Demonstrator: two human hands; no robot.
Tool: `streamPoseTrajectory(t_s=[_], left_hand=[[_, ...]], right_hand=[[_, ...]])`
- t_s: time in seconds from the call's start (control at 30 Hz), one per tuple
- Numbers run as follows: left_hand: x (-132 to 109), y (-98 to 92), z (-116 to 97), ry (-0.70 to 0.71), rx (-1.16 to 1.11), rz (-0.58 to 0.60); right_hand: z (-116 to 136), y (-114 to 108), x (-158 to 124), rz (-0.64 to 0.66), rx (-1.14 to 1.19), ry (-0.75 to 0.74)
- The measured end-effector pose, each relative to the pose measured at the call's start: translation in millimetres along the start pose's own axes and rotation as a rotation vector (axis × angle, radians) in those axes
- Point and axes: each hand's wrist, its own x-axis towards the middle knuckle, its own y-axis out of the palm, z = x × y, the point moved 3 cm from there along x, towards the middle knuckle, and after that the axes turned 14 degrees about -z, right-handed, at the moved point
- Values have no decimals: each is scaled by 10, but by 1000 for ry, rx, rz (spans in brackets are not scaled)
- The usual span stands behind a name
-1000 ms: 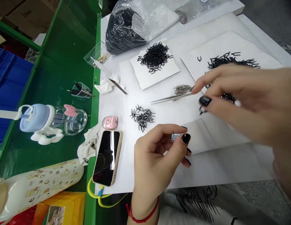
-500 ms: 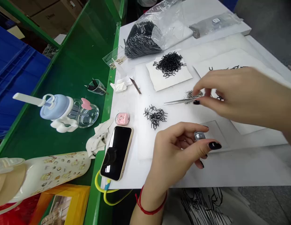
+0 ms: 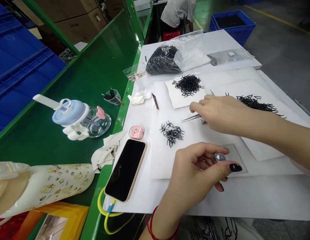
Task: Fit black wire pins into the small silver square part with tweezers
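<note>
My left hand is closed low over the white worktop, with a small shiny clear piece between its curled fingers and thumb. A flat clear plate lies on the white mat just beyond these fingertips. In my right hand is a pair of metal tweezers, its tips pointing left. Beneath that hand shows part of a heap of tiny metal bits. Left of the tweezer tips lies a loose pile of bent black wire pieces.
Larger black heaps lie on a white card and beyond my right forearm. A clear bag of black pieces stands behind. A phone, pink case and knife blade are leftward. Bottles stand past the green edge. Another person is farther back.
The camera's view has tipped up, bringing a person and a blue bin into sight. My right hand has turned palm-down, covering most of the tiny metal bits. My left hand keeps the clear piece.
</note>
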Motion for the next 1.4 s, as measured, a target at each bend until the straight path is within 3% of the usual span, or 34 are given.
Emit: streamPoseTrajectory(t_s=[0.17,0.53,1.07,1.23,1.4], left_hand=[[7,9,-7,-20,-8,-5],[-5,-4,-31,17,132,-2],[-13,1,-42,19,123,-25],[-13,3,-47,-11,134,-34],[-15,-5,-30,-19,145,-30]], right_hand=[[-157,-161,-110,73,-46,96],[-8,129,-249,340,188,-89],[60,163,-204,323,352,-216],[-132,-101,-266,134,520,-184],[-518,-363,-483,-325,650,93]])
